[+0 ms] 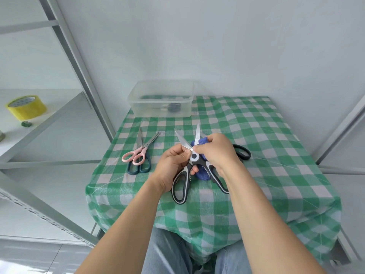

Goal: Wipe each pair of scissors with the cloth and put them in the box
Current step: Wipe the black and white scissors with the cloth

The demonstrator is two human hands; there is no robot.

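Left hand grips the open kitchen shears; right hand pinches the blue cloth round a blade. One dark pair lies in the box; the pink pair, teal pair and black pair likely wait.

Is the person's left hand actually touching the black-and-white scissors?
Touching. The head view shows the left hand gripping the black-and-white scissors: its thumb and fingertips pinch one blade near the pivot, with no gap.

Plain storage-type room, seen from where I sit: bare white walls, a grey metal shelving rack on my left carrying a roll of yellow tape, a small table under a green-checked tablecloth, and pale floor tiles.
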